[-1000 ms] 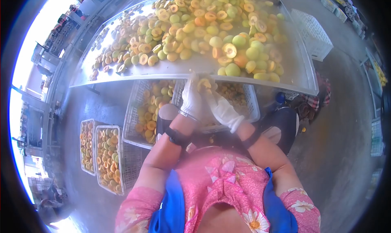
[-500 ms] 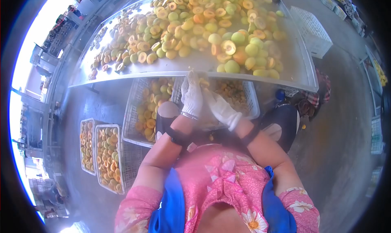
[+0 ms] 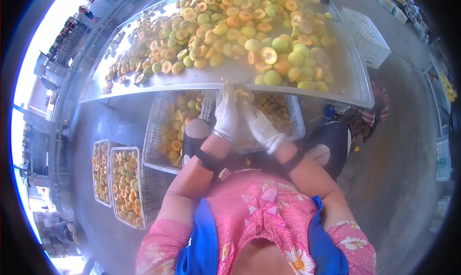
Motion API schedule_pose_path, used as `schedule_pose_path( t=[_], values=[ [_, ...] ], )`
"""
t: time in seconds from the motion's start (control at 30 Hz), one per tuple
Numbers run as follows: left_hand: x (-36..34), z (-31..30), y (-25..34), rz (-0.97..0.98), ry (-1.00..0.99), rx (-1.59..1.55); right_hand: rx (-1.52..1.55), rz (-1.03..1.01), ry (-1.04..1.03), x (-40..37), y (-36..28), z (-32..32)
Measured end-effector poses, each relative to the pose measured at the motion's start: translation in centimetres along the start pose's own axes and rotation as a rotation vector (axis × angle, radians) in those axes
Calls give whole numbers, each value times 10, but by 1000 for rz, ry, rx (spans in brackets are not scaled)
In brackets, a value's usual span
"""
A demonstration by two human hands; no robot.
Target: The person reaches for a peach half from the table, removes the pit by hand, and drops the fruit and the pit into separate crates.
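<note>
My left hand, in a white glove, is closed at the front edge of the metal table. Against it from the right presses my right hand, also white-gloved, with its fingers curled. Between the fingertips of both hands a yellowish apricot shows, hazy and partly covered by the gloves. Beyond the hands, halved and whole apricots are heaped on the table. Under the edge, one crate of apricots stands to the left, and a crate of small brownish pieces lies to the right.
Two more filled crates, a nearer one and a farther one, stand on the floor at left. A white crate is beyond the table's right side. A person in a checked garment is partly visible at right. My knees flank the crates.
Both hands stay together at the table edge, with the fingers shifted slightly. More of the yellowish apricot shows between them. The view has moved a little.
</note>
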State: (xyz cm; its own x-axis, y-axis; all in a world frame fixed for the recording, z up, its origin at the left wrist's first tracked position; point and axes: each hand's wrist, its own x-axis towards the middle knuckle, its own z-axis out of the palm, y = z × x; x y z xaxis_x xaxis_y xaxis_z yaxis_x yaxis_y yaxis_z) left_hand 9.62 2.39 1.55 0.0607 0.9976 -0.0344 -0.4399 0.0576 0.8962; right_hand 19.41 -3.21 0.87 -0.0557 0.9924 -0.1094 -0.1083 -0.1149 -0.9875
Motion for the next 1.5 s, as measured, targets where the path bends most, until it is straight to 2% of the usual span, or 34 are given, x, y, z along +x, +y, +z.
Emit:
schedule_pose_path(
  t=[0.03, 0.1, 0.13, 0.2, 0.23, 0.3, 0.33, 0.4, 0.43, 0.47, 0.53, 0.57, 0.6, 0.67, 0.8, 0.87, 0.93, 1.07, 1.13, 1.17, 1.2, 1.23, 1.27, 1.33, 1.43, 1.5],
  values=[
    [4, -3, -8, -2, -1, 1, 1, 1, 2, -1, -2, 0],
    [7, -8, -18, 154, 64, 113, -226, -79, 44, -4, -11, 0],
    [8, -12, -23, 205, 89, 152, -223, -75, 42, -3, -4, 0],
    [5, -16, -9, 56, 63, 239, -244, -136, -9, 2, 5, 0],
    [6, -16, -5, 57, 63, 239, -244, -137, -9, 3, 9, -1],
    [7, -16, 0, -200, 86, -60, -248, -103, 3, -1, 7, 2],
    [7, -17, 1, -203, 87, -62, -249, -99, 3, -1, 5, 2],
    [4, -18, 4, -79, 28, 173, -370, -39, 38, -3, 3, 4],
    [6, -22, -4, 25, 28, 239, -371, -40, 37, -2, 2, 3],
    [5, -21, -3, 26, 26, 241, -314, 14, -21, 0, 1, 0],
    [5, -20, -2, -56, 70, 76, -254, 66, -73, 2, 2, -2],
    [7, -21, 5, -217, 75, -50, -267, -54, -45, 1, 4, -2],
    [5, -17, 7, -216, 77, -53, -279, -173, -20, 0, 6, -2],
    [3, -7, 12, -234, 60, -239, -250, -168, 29, -3, 3, 3],
    [-9, 13, 17, -193, 141, -299, -222, -120, 115, -5, -2, 4],
    [-5, 2, 6, -185, 85, -239, -241, -101, 106, -6, -4, 4],
    [-1, -6, -3, 36, 80, 95, -258, -82, 88, -7, -3, 5],
    [-4, -7, 3, 37, 78, 125, -187, -58, -3, -3, 5, 1],
    [-2, -6, 12, -226, 142, -64, -186, -26, -49, -2, 12, 2],
    [0, -10, 15, -219, 51, -28, -194, -99, -8, -3, 14, 5],
    [-1, -9, 14, -219, 51, -30, -203, -172, 33, -4, 16, 6],
    [-4, -8, 13, -117, 69, 114, -204, -171, 33, -4, 16, 5],
    [-8, -4, 14, -15, 86, 259, -201, -59, -8, -4, 16, 3],
    [-13, -2, 15, 25, 94, 360, -194, 54, -46, -4, 17, 2],
    [-3, -10, 24, -57, -50, 256, -133, 24, -109, -3, 14, -7],
    [1, -14, 31, -194, -109, 145, 4, 110, -241, -7, 7, -16]
  ],
)
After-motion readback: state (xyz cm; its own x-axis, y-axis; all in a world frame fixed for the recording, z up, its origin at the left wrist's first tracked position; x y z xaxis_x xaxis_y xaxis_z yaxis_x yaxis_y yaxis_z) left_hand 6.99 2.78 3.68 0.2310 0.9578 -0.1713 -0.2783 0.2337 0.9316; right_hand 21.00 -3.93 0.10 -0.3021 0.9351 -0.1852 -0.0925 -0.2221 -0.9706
